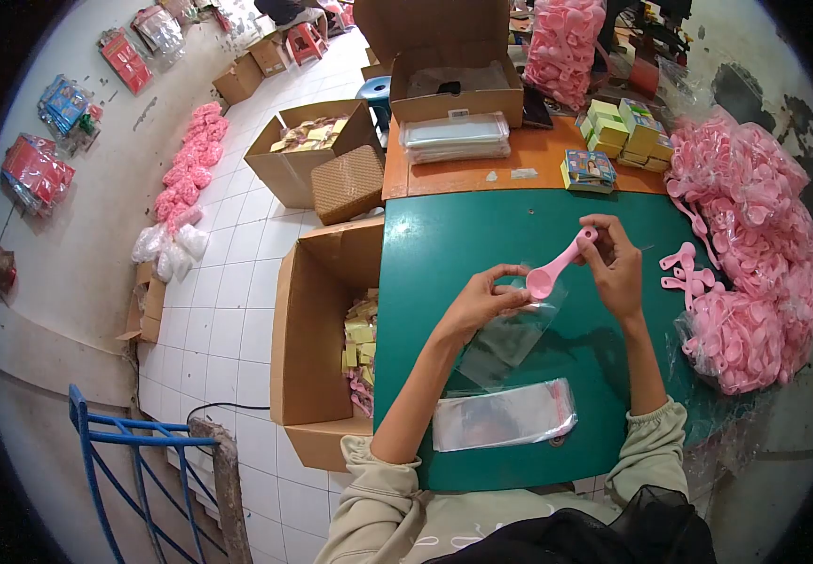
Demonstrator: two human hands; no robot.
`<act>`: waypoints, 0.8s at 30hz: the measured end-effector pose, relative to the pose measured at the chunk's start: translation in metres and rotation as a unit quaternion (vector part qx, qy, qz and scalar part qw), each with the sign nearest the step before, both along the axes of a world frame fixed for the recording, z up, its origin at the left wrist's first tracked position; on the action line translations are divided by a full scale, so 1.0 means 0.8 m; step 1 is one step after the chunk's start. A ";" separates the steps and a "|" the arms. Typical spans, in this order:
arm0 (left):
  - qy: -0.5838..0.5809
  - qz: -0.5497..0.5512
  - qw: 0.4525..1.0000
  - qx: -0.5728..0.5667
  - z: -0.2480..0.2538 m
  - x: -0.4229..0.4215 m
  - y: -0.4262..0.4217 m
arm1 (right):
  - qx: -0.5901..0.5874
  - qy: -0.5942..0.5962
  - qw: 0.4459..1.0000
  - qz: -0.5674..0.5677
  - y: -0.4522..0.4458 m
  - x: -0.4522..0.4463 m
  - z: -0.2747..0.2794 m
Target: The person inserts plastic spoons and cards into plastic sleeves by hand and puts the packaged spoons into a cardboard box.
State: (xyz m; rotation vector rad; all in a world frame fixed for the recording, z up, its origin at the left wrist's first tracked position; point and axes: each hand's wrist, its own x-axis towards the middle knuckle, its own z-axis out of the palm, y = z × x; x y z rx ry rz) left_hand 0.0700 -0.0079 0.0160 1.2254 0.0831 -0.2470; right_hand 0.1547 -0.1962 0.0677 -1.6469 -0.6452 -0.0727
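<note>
A pink measuring spoon (542, 282) is pinched by the end of its handle in my right hand (615, 268), its bowl pointing left. My left hand (483, 303) has thumb and fingers closed at the mouth of a clear plastic bag (510, 340), right beside the spoon's bowl. The bag hangs down over the green table top; the bowl overlaps its upper edge, and I cannot tell whether it is inside. Below my hands, a stack of clear plastic bags (505, 416) lies flat near the table's front edge.
Several loose pink spoons (688, 273) lie right of my right hand, against big bags of pink spoons (749, 216). Small yellow-green boxes (624, 132) and a bundle of clear bags (455, 138) sit at the back. An open carton (322, 329) stands left of the table.
</note>
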 end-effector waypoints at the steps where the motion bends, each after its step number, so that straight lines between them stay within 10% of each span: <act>1: 0.000 0.002 1.000 -0.003 -0.002 0.000 0.000 | -0.005 0.001 1.000 0.002 0.000 -0.001 0.000; 11: -0.027 0.016 0.999 0.023 0.003 -0.001 -0.006 | 0.006 0.118 0.988 0.095 0.015 -0.015 -0.009; 17: 0.024 -0.028 0.999 0.030 0.012 -0.005 0.015 | 0.022 0.027 0.999 0.002 0.014 -0.011 -0.003; 24: -0.005 0.112 0.994 0.011 0.025 -0.010 0.026 | -0.131 -0.138 0.956 0.224 0.040 -0.021 0.000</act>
